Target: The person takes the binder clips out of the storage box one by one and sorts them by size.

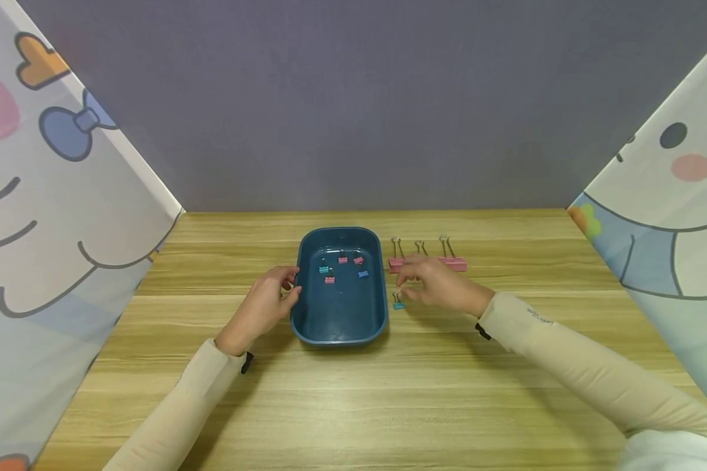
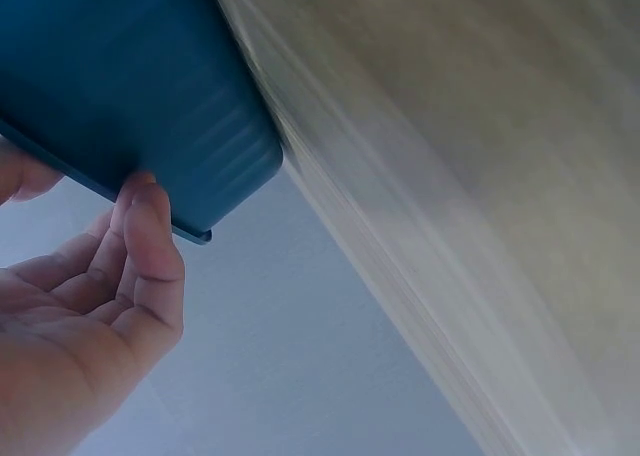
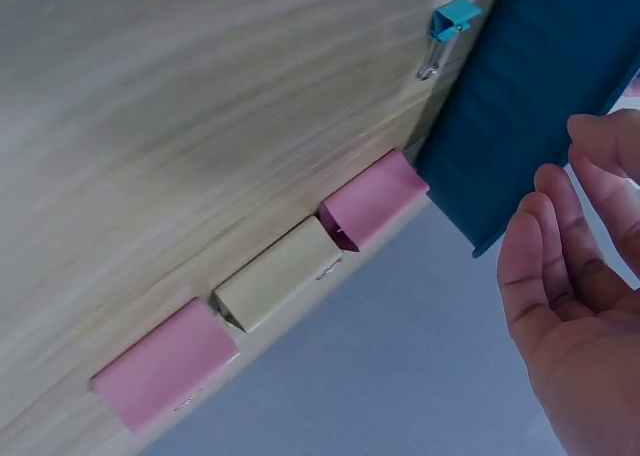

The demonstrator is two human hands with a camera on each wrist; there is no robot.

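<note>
A dark blue tray (image 1: 342, 317) (image 2: 120, 66) (image 3: 540, 106) stands mid-table with several small binder clips (image 1: 343, 268) in it. My left hand (image 1: 291, 284) (image 2: 90, 186) holds the tray's left rim, thumb above and fingers against the wall. To the right of the tray my right hand (image 1: 406, 278) (image 3: 580, 176) hovers with loosely bent fingers and nothing in it. Just below its fingertips a small teal clip (image 1: 398, 303) (image 3: 452, 21) lies on the wood. Behind the hand runs a row of large clips: pink (image 1: 396, 263) (image 3: 375, 198), cream (image 3: 278, 274) and pink (image 1: 456, 263) (image 3: 165, 364).
The wooden table (image 1: 353, 392) is closed in by a grey back wall (image 1: 353, 98) and printed cloth screens on the left (image 1: 47, 216) and right (image 1: 671, 216). Bare wood stretches in front of the tray and to both sides.
</note>
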